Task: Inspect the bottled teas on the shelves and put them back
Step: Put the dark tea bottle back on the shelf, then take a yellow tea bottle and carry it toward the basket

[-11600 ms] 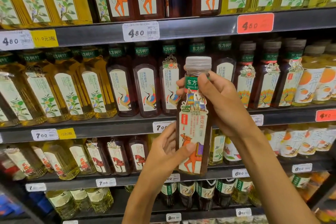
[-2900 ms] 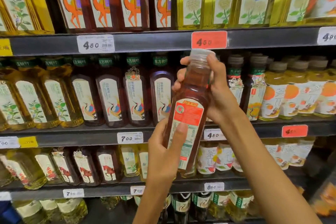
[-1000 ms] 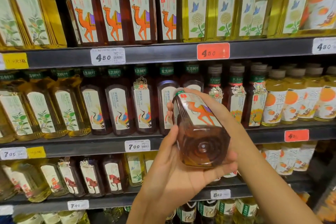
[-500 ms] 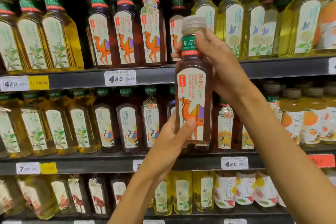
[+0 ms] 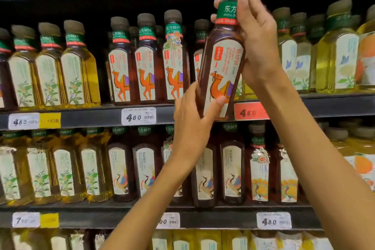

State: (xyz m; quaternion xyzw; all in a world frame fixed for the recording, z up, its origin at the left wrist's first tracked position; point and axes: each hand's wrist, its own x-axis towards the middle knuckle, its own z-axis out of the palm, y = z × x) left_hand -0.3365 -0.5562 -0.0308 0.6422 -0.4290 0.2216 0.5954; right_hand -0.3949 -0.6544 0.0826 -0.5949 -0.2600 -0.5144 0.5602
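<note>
Returning a camel-label tea bottle to its row, a person holds it slightly tilted in front of the shelf, just right of three matching bottles. The left hand cups the base, thumb pressed on the label; the right hand wraps the neck below the cap. Sliding it in base first, upright, label outward, looks the tidiest finish.

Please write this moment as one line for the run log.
stage: returning bottle | bottle: camel label, tilted, before shelf | right hand: grips neck | left hand: holds bottom
</note>
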